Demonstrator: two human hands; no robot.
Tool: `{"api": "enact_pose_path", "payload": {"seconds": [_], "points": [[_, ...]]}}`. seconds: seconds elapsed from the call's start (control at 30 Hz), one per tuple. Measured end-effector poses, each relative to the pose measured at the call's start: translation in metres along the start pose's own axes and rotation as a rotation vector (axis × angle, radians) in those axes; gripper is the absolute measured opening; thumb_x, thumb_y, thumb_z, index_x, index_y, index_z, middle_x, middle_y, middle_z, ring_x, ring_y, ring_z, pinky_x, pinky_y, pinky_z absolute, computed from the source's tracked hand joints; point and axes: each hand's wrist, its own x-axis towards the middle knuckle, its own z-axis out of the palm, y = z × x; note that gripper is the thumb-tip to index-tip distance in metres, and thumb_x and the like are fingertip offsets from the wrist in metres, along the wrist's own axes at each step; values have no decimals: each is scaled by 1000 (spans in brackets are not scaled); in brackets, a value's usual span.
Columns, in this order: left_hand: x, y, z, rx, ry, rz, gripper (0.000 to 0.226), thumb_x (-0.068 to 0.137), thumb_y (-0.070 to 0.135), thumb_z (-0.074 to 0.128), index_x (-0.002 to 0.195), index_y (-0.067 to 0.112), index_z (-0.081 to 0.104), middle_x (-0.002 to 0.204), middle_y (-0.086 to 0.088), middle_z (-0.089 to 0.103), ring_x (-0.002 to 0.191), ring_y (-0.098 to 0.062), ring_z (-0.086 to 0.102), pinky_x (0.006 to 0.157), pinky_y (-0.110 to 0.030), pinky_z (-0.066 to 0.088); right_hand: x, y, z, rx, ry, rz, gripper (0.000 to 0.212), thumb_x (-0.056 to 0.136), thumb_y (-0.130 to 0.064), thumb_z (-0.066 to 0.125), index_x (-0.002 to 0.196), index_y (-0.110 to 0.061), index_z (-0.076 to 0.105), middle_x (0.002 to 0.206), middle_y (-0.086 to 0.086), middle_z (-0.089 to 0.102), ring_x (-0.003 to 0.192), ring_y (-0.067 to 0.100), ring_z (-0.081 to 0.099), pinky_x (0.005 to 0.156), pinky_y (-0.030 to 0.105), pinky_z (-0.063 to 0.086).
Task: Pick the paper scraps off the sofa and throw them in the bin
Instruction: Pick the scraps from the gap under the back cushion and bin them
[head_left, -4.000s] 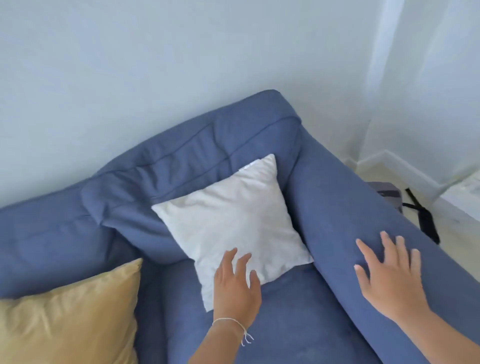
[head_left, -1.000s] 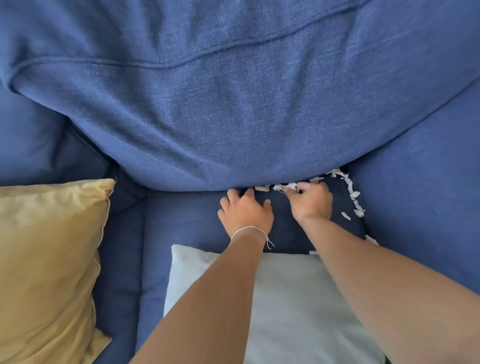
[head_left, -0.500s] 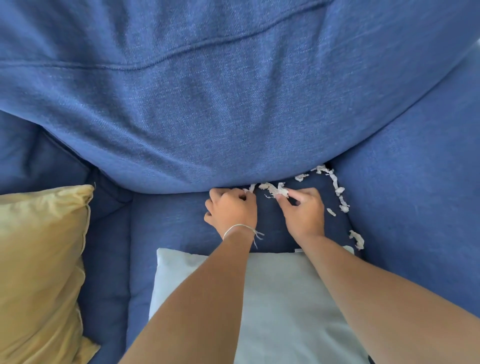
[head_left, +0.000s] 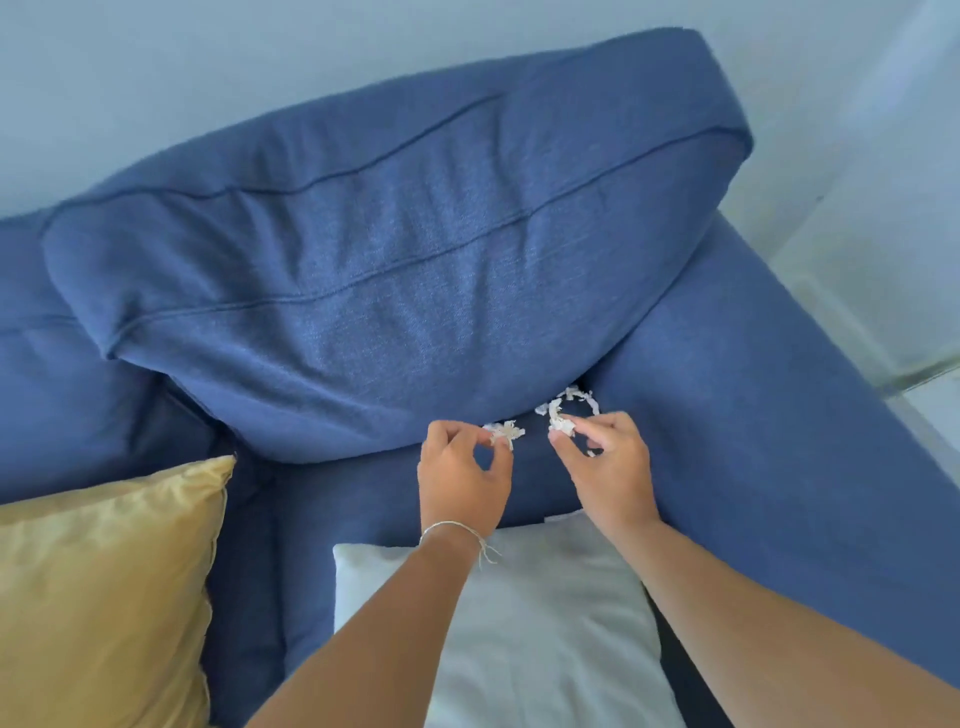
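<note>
Pale wall (head_left: 156, 78) behind; blue sofa (head_left: 753, 415) fills most of the view, its armrest running down my right side.

Item 1: back cushion (head_left: 363, 291), blue, bulging forward over the seat, 2 stitched seams across it.

Item 2: yellow pillow (head_left: 104, 587), lower left, lying on the seat against the sofa back.

Item 3: white pillow (head_left: 545, 623), flat on the seat, under my forearms, near edge out of frame.

Item 4: paper scraps, white, small and torn. 1 cluster, the loose scraps (head_left: 574, 397), lies in the corner where the back cushion meets the armrest, at the rear of the seat. A few more bits show just beside my right hand; count unclear.

Item 5: my left hand (head_left: 462, 478), thin string bracelet (head_left: 457, 530) at the wrist. Thumb and forefinger are pinched together on a small tuft of scraps (head_left: 505, 431), the other fingers curled loosely. It is raised just off the seat, close under the back cushion.

Item 6: my right hand (head_left: 608, 467), just beside the left, not touching it. Thumb and forefinger are closed on another wad of scraps (head_left: 561, 423), remaining fingers bent inward. It sits directly in front of the corner cluster.

Item 7: pale floor (head_left: 924, 405), a strip visible beyond the armrest, upper right, blurred.
</note>
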Motion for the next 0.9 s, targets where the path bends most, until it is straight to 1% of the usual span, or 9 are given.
{"api": "enact_pose_path", "payload": {"seconds": [0.1, 0.23, 0.27, 0.4, 0.5, 0.63, 0.7, 0.8, 0.9], "points": [[-5, 46, -8, -8, -83, 112, 13, 87, 30, 67, 75, 25, 65, 95, 13, 50, 88, -1, 56, 83, -22, 48, -9, -27, -56, 18, 45, -47, 12, 82, -28, 77, 93, -32, 77, 90, -9, 54, 88, 7, 56, 75, 21, 48], [-10, 126, 2, -11, -205, 253, 16, 89, 33, 64, 76, 24, 65, 99, 14, 48, 86, 3, 56, 74, -6, 38, -16, -52, -155, -82, 197, -124, 15, 83, -32, 76, 97, -36, 75, 94, -12, 54, 98, 4, 51, 87, 14, 39], [-18, 148, 9, -22, -239, 282, 17, 89, 34, 63, 75, 24, 65, 99, 13, 48, 86, 3, 56, 74, -6, 37, -20, -52, -184, -126, 253, -123, 14, 83, -33, 75, 97, -37, 75, 94, -13, 54, 99, 5, 51, 88, 15, 38], [-76, 227, 62, -61, -399, 426, 15, 88, 38, 62, 80, 26, 66, 102, 12, 48, 91, -1, 56, 87, -26, 47, -55, -20, -307, -278, 530, -29, 16, 82, -35, 74, 97, -31, 77, 97, -14, 54, 98, 9, 54, 86, 24, 44], [-135, 279, 115, -97, -533, 547, 15, 88, 42, 61, 80, 29, 64, 102, 15, 46, 93, -1, 55, 89, -33, 50, -93, 30, -385, -409, 646, 163, 20, 82, -37, 74, 97, -24, 77, 99, -7, 56, 99, 17, 53, 89, 31, 45], [-214, 327, 194, -91, -689, 700, 17, 89, 38, 61, 82, 23, 64, 104, 7, 48, 88, -8, 57, 85, -30, 50, -149, 125, -444, -461, 688, 426, 25, 81, -42, 73, 95, -22, 78, 100, 0, 60, 98, 24, 59, 89, 38, 50], [-249, 337, 235, -50, -751, 749, 18, 88, 42, 59, 81, 26, 63, 102, 6, 48, 87, -12, 57, 84, -32, 51, -170, 170, -458, -449, 665, 529, 27, 81, -45, 71, 95, -23, 78, 101, 1, 60, 98, 25, 60, 90, 42, 52], [-291, 333, 293, 58, -819, 811, 18, 88, 44, 57, 77, 30, 59, 102, 5, 50, 92, -17, 58, 90, -38, 50, -186, 225, -467, -457, 584, 615, 31, 81, -52, 64, 98, -28, 76, 100, -2, 57, 97, 21, 59, 86, 39, 53], [-315, 323, 340, 162, -846, 803, 19, 90, 42, 58, 83, 25, 65, 106, 3, 52, 100, -19, 56, 94, -36, 47, -177, 265, -472, -407, 500, 653, 43, 78, -61, 59, 107, -32, 73, 106, -4, 61, 102, 18, 59, 87, 36, 52]]}}
